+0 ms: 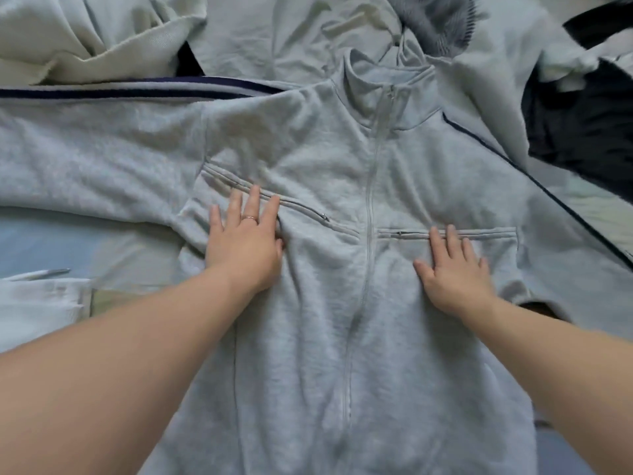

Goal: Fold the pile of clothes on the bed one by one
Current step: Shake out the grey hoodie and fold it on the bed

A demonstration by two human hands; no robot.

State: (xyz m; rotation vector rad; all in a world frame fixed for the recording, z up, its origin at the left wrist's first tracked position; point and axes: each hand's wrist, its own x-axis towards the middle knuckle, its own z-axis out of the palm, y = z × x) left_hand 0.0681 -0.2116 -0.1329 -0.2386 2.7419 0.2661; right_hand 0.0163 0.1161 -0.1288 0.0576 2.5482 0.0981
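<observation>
A light grey zip-up jacket point(342, 159) lies face up and spread across the bed, collar away from me, zipper closed down the middle. Its sleeves run out to both sides, each with a dark navy stripe. My left hand point(245, 240), wearing a ring, presses flat on the cloth by the left chest pocket zip. My right hand point(454, 269) lies flat just below the right pocket zip. Both hands have straight fingers and hold nothing.
Behind the jacket is a pile of clothes: cream garments point(96, 32), a pale one point(274, 36), a grey fuzzy piece point(442, 18) and dark clothing point(582, 132) at right. Light blue bedsheet point(51, 245) shows at left, with folded white fabric point(37, 299) beside it.
</observation>
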